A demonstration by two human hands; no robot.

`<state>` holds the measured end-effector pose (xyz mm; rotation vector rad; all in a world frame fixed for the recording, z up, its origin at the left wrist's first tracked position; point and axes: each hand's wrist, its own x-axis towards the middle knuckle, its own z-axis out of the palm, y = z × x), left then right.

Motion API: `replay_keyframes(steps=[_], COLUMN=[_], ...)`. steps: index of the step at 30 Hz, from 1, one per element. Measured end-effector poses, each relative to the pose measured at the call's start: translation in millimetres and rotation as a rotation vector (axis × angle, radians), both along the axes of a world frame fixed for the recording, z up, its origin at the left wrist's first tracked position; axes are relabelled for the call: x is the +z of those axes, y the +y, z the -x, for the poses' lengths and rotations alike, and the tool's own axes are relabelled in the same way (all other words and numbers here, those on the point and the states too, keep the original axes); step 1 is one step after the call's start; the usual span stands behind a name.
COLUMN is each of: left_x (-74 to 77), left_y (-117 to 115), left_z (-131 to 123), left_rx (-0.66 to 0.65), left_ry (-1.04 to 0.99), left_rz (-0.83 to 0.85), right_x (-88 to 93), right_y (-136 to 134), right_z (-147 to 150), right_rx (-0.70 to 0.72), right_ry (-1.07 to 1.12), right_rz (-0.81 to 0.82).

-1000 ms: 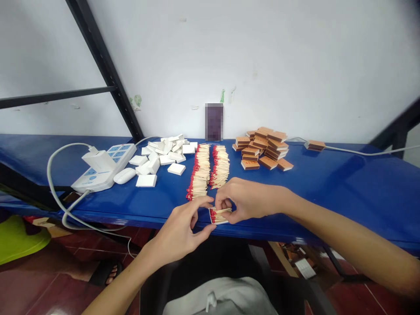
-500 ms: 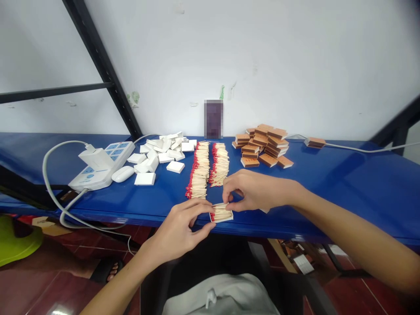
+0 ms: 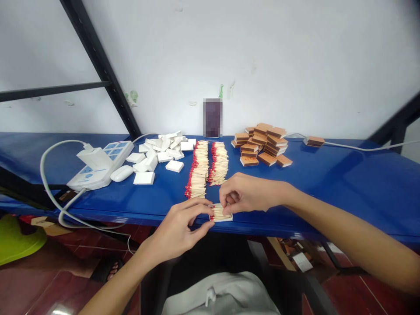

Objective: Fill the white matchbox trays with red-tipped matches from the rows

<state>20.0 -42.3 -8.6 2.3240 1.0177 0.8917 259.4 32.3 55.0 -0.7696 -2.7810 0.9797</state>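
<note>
At the near edge of the blue shelf, a small white matchbox tray lies filled with red-tipped matches. My left hand grips the tray's left end between thumb and fingers. The fingers of my right hand are pinched together on the matches at the tray's right side; the exact fingertip contact is partly hidden. Just beyond the tray, two long rows of loose matches, a left row and a shorter right row, run toward the wall with their red heads to the left.
White empty-looking trays are heaped left of the matches. Brown matchboxes are piled on the right, and a small stack lies farther right by a cable. A power strip and a white mouse-shaped case sit at left.
My right hand has shifted slightly left over the tray, its pinched fingers now farther in on the matches. The left hand keeps its grip on the tray.
</note>
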Motion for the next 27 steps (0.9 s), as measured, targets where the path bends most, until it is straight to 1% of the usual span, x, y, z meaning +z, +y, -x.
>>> replay_keyframes(steps=[2, 9, 14, 17, 22, 27], left_x=[0.4, -0.7, -1.0, 0.9, 1.7, -2.4], left_y=[0, 0, -1, -1, -1, 0], left_z=[0, -1, -1, -1, 1, 2], left_rx=[0.014, 0.005, -0.002, -0.008, -0.029, -0.02], left_ry=[0.002, -0.001, 0.019, 0.025, 0.027, 0.023], left_rz=[-0.006, -0.03, -0.053, -0.041, -0.042, -0.067], right_x=[-0.7, 0.2, 4.4, 1.6, -6.0, -6.5], right_y=[1, 1, 3, 5, 6, 6], right_z=[1, 3, -4, -5, 0, -1], right_rx=[-0.015, -0.086, -0.078, -0.092, -0.155, -0.123], right_ry=[0.024, 0.032, 0.003, 0.004, 0.04, 0.037], right_rz=[0.01, 0.159, 0.324, 0.394, 0.4, 0.402])
